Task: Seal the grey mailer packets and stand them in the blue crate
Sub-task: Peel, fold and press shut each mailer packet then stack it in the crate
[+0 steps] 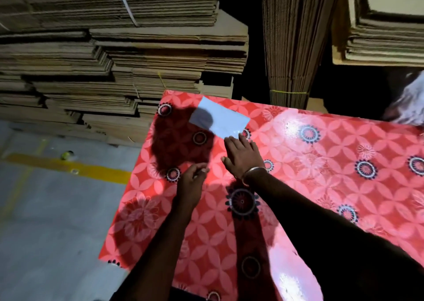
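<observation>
One flat grey mailer packet lies near the far left corner of the table, which is covered in a red flower-patterned cloth. My right hand, with a metal bangle at the wrist, stretches toward the packet with straight fingers; its fingertips reach the packet's near edge. My left hand hovers just left of it, above the cloth, fingers curled with thumb and fingertips pinched together; whether something small is between them is unclear. The blue crate is out of view.
Tall stacks of flattened cardboard stand behind and left of the table, with an upright tied bundle behind it. Grey floor with a yellow line lies to the left. A pale blurred object sits at the table's far right edge.
</observation>
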